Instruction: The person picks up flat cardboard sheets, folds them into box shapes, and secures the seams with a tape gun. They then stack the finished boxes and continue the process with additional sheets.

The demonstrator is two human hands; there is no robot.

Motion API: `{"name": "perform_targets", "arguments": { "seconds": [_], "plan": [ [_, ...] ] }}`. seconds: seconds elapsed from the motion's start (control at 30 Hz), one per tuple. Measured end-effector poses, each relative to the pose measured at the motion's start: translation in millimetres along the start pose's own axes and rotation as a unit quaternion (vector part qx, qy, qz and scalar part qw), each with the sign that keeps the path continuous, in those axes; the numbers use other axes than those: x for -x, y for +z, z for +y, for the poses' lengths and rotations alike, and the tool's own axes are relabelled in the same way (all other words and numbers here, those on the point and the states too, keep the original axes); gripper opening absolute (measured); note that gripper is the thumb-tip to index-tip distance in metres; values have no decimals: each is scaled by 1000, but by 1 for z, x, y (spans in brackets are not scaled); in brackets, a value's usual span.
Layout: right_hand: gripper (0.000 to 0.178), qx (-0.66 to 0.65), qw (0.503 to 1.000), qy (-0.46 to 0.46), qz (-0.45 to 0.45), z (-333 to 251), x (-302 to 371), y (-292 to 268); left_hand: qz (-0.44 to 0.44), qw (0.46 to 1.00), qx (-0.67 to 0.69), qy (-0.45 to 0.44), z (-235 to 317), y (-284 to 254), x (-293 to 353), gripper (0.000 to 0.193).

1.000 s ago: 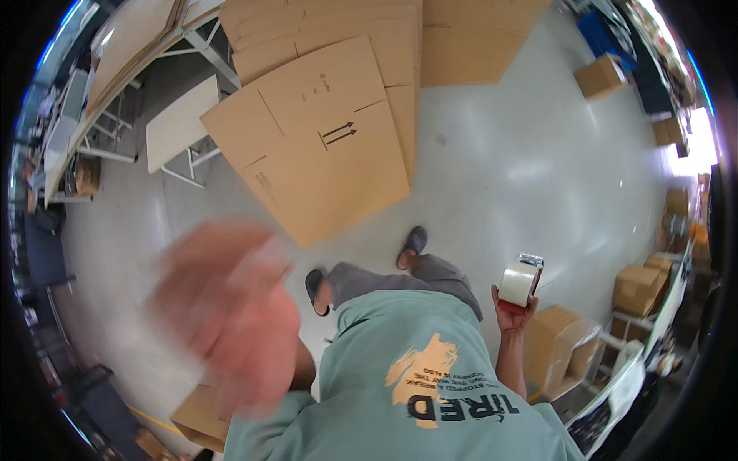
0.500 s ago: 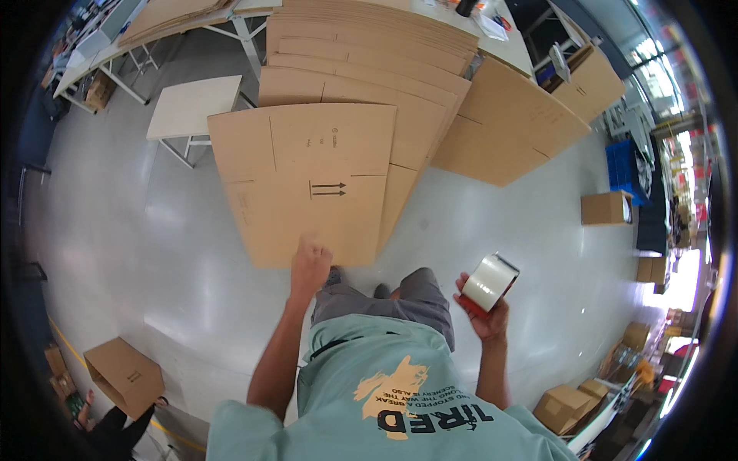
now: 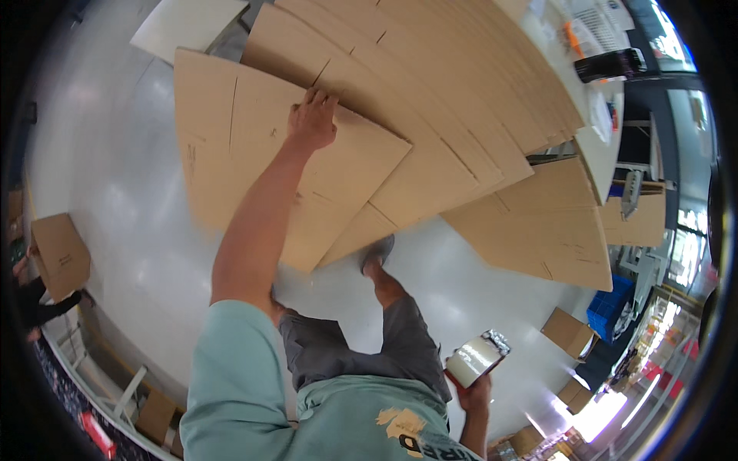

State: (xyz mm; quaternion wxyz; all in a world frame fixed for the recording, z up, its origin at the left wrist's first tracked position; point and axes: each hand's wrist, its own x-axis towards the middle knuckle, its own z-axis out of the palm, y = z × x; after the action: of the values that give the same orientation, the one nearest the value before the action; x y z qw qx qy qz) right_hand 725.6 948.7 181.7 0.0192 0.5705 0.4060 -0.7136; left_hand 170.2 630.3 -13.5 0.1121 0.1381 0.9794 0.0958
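Note:
My left hand [image 3: 314,123] is at the top edge of the foremost flattened cardboard box [image 3: 211,142], its fingers curled over the edge. That brown box leans, tilted, against a fanned stack of more flattened boxes [image 3: 430,100]. Low on the right, away from the stack, my right hand [image 3: 473,396] grips a tape dispenser [image 3: 475,359]. A wide roll of clear tape sits in it, and some red shows at its lower side. The fingers of my right hand are partly hidden behind the dispenser.
A separate flat cardboard sheet [image 3: 538,230] leans right of the stack. Behind stands a white table [image 3: 596,157] with a black object [image 3: 611,65] on it. A white stool [image 3: 181,31] is far left. Another person holds an open carton [image 3: 61,257]. A blue crate [image 3: 611,307] stands right.
My left hand has reached forward and taken hold of the front flattened box's top edge. The view has turned and moved closer to the stack. The tape dispenser stays in my right hand.

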Motion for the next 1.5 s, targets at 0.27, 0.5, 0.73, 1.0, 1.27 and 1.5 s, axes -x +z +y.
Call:
{"name": "perform_targets", "arguments": {
  "seconds": [0.27, 0.5, 0.73, 1.0, 1.27, 1.5],
  "plan": [
    [47, 95, 992, -69, 48, -68, -68, 12, 221, 970, 96, 27, 34, -65, 207, 13],
    [45, 113, 990, -53, -61, -37, -49, 91, 177, 971, 78, -144, 10, -129, 363, 13],
    [41, 198, 974, -34, -104, -7, -16, 136, 152, 949, 71, -268, -34, -145, 471, 8],
    [32, 297, 952, -26, -62, 21, -24, 178, 138, 929, 123, -319, -68, -142, 540, 24],
    [38, 541, 780, -294, -111, -45, -107, 290, 195, 895, -27, -400, -83, -144, 565, 72],
    [52, 741, 494, -444, -102, -121, -210, 362, 318, 658, 299, -614, -91, -116, 577, 57]
  ]
}}
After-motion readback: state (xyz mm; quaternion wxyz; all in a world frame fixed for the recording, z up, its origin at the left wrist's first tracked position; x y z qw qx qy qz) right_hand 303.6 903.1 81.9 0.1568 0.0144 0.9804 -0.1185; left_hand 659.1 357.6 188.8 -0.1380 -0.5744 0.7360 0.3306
